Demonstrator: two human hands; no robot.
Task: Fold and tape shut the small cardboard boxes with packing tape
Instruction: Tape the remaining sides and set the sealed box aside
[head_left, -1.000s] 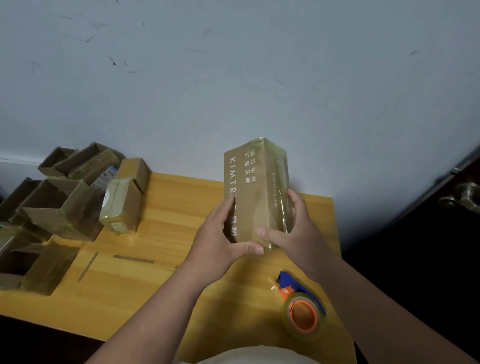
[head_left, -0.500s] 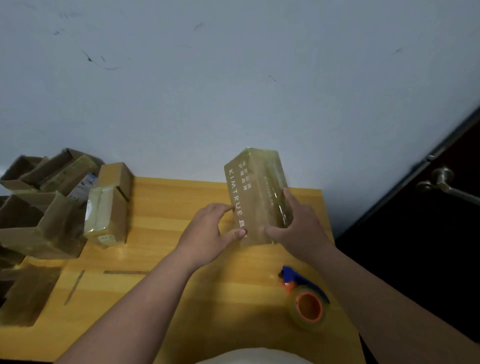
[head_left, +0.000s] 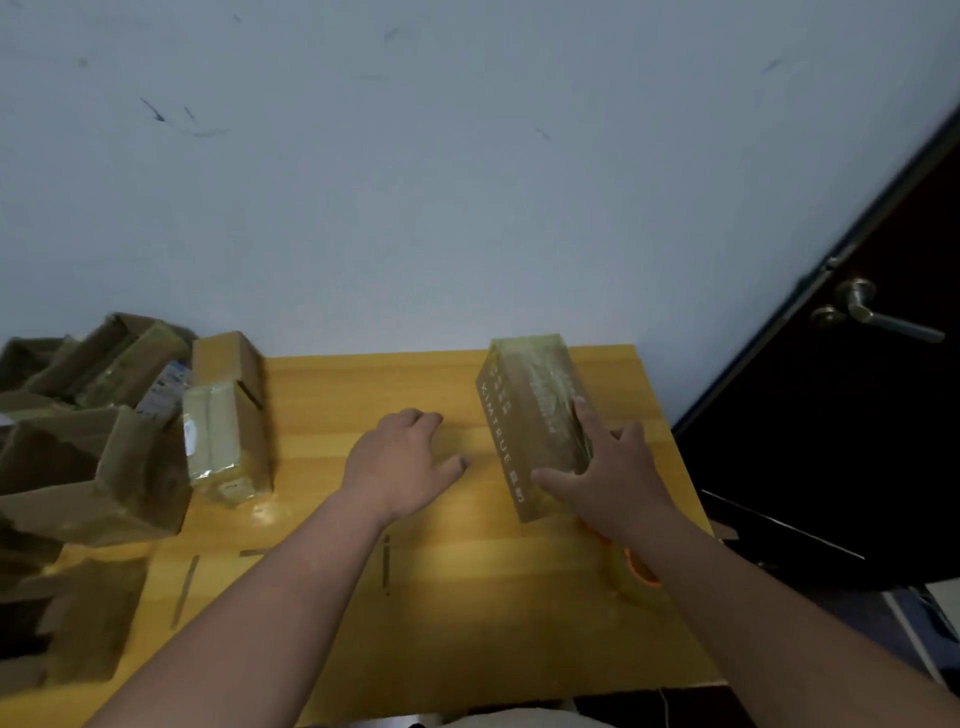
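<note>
A long brown cardboard box (head_left: 524, 415) with white lettering and glossy tape over its top lies on the wooden table (head_left: 415, 623) at the right. My right hand (head_left: 608, 478) grips its near end, thumb on the lettered side and fingers along the far side. My left hand (head_left: 400, 462) hovers over the table to the left of the box, fingers loosely curled, holding nothing. A roll of clear packing tape with an orange core (head_left: 634, 571) lies near the table's right edge, mostly hidden under my right forearm.
A taped small box (head_left: 223, 441) stands at the table's left, beside a heap of open cardboard boxes (head_left: 88, 457). Strips of tape (head_left: 184, 590) stick to the tabletop. A white wall is behind; a dark door with a handle (head_left: 872, 317) is at right.
The box has come down from the air onto the table. My left hand has let go of it and moved left. My right hand still holds it.
</note>
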